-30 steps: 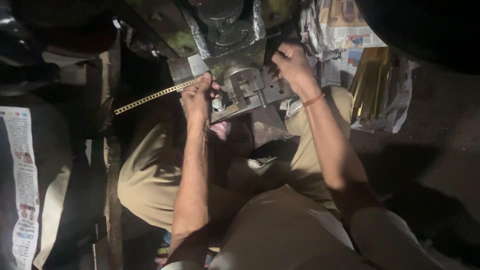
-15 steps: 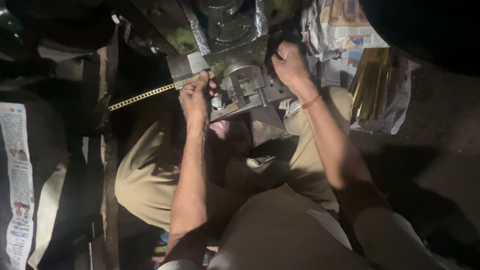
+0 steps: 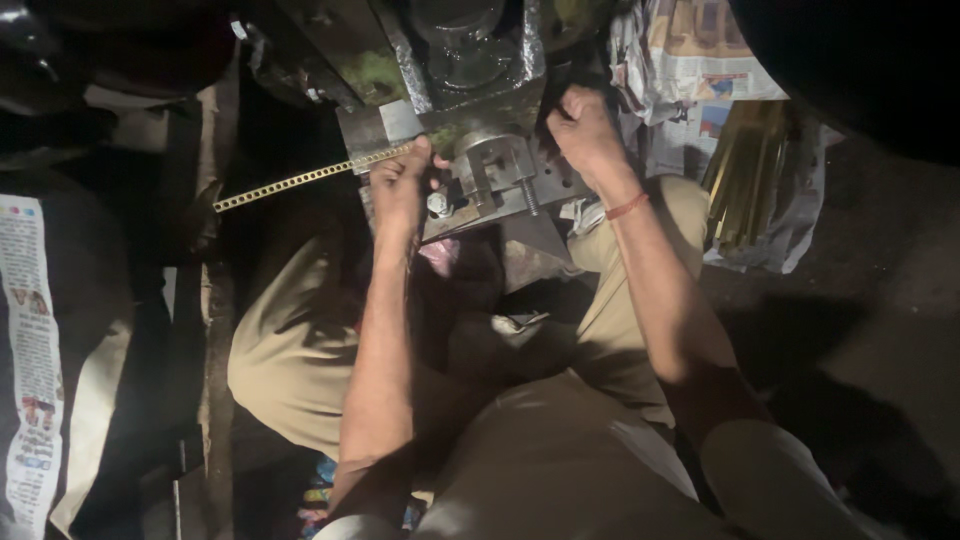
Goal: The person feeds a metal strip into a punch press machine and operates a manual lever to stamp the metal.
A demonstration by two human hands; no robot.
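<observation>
Steel everywhere at the top of the shot – a heavy metal press [image 3: 480, 90] with a dark round column and a greenish, worn body fills the upper middle, and it's the biggest thing going. Below it sits the person's lap in khaki trousers [image 3: 300, 350], knees spread either side of the machine's base. Off to the right there's crumpled newspaper [image 3: 690, 70] and a bundle of brass-coloured rods [image 3: 745, 180] in a clear plastic wrap, lying just beside the right knee.

Next down in size: the grey die block [image 3: 495, 175] bolted on the press bed, with a couple of bolts showing on its front edge.

Then the perforated brass strip [image 3: 300, 180] – long, thin, a row of small holes along it. It runs in from the left at a slight upward slant and its near end disappears under the left hand [image 3: 400, 185], right at the die block's left side. The fingers there are curled and pinched down on the strip, thumb tip pointing toward the block.

The right hand [image 3: 585, 130] is up on the far side of the block, clenched in a tight fist – what it's gripping is too dark to make out. A red thread band [image 3: 627, 207] sits on that wrist.
</observation>
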